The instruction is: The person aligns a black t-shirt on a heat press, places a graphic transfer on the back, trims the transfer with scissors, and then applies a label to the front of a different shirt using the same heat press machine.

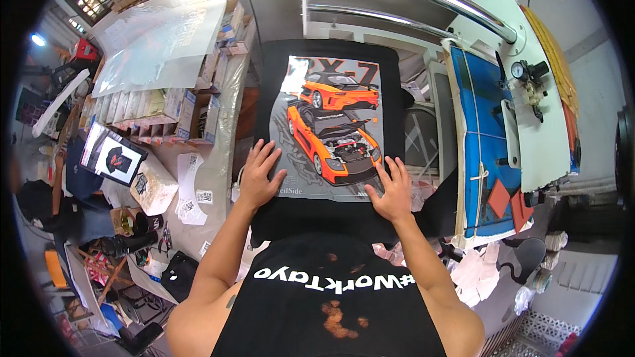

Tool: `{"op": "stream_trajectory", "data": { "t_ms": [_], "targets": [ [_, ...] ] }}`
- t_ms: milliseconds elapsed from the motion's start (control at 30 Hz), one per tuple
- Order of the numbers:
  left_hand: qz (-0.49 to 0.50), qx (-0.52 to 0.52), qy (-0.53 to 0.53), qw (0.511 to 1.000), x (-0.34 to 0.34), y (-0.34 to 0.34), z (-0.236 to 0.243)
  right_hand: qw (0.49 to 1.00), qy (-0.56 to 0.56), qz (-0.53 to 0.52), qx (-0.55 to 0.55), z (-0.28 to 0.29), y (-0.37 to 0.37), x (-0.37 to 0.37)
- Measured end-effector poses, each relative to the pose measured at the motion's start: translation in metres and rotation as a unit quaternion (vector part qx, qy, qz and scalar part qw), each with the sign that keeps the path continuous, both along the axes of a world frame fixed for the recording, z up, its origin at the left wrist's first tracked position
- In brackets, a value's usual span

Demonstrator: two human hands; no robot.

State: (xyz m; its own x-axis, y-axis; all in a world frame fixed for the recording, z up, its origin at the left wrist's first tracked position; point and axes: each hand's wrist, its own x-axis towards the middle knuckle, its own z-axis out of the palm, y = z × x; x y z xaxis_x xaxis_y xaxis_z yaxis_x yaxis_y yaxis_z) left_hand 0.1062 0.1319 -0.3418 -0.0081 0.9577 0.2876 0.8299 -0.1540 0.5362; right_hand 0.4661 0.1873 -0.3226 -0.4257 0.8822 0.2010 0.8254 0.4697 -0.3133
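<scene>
A black sleeveless top fills the bottom centre of the frame, its outline widening towards the lower edge. Bold, rounded white lettering curves across its upper part, upside down in this view. Below the lettering, 1 large rusty-orange blotch bends like a crescent, with 1 smaller patch to its right; fainter brown flecks lie above the lettering. The 2 arms are bare, from the shoulders at lower left and lower right to the left hand and right hand at mid-frame. 1 small grey mark shows at lower left, beside the armhole, too small to identify.
</scene>
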Motion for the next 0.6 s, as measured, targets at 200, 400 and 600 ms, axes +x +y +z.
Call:
{"op": "stream_trajectory", "data": {
  "t_ms": [200,400,600],
  "targets": [
    [0.007,0.004,-0.004,1.0,0.002,-0.0021,0.0023,1.0,-0.007,-0.003,-0.001,0.0004,-0.001,-0.001],
    [-0.001,0.01,-0.008,1.0,0.0019,-0.0005,0.0049,1.0,-0.009,-0.01,-0.005,0.0003,-0.0009,-0.0006],
    [-0.004,0.011,-0.008,1.0,0.0015,-0.0007,0.0056,1.0,-0.008,-0.014,0.001,-0.0032,0.0,-0.0001]
  ]
}}
